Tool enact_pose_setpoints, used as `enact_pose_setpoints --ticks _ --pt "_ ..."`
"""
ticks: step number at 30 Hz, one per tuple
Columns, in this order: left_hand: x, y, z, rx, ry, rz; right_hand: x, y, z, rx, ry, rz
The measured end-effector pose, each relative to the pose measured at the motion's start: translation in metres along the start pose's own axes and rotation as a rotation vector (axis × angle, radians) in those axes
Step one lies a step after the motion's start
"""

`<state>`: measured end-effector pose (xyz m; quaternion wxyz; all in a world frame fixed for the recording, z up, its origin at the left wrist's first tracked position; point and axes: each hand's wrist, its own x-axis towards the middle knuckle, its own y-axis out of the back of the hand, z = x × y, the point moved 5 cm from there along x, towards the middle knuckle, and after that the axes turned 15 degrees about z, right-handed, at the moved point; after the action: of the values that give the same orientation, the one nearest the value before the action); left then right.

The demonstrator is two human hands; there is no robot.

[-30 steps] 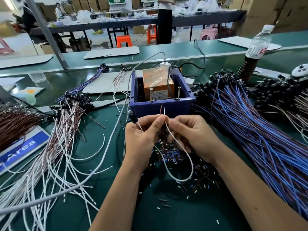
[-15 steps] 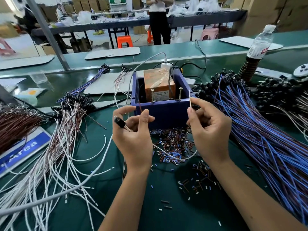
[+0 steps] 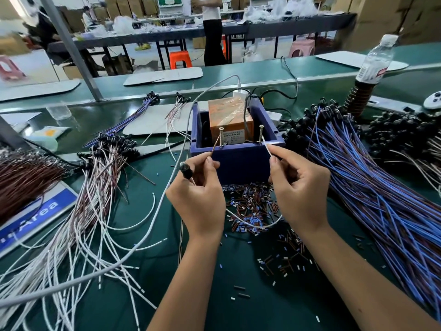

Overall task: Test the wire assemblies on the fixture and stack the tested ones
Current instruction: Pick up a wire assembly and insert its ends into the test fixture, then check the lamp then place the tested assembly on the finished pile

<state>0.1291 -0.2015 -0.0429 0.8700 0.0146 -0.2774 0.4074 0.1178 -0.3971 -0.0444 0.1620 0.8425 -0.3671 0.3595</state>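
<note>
Head view: your left hand pinches the brown lead against the left screw; your right hand pinches the white lead by the right screw of the fixture. The wire looks light and limp: grip near the tips, where it likely flexes least.

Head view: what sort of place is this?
Likely a factory assembly line for wire harnesses: bundled blue wires, a blue test fixture on a long green bench, and stacked cartons behind.
</note>
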Motion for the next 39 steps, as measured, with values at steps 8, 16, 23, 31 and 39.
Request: enact_pose_setpoints --ticks 8,16,23,31,39 --pt "0.0 -0.003 -0.001 -0.019 -0.028 -0.024 0.0 0.0 -0.002 -0.003 -0.002 0.001" --pt "0.0 -0.001 -0.001 -0.027 -0.035 -0.028 0.0 0.001 -0.004 -0.009 0.003 0.003" --pt "-0.001 0.001 0.001 -0.01 -0.052 -0.035 0.0 0.002 -0.006 -0.004 -0.005 0.002" --pt "-0.002 0.0 0.0 -0.022 -0.033 -0.053 0.002 0.005 -0.007 -0.029 -0.016 0.019" --pt "-0.002 -0.006 -0.002 -0.077 0.035 -0.084 0.028 0.002 -0.005 -0.071 -0.136 0.106"
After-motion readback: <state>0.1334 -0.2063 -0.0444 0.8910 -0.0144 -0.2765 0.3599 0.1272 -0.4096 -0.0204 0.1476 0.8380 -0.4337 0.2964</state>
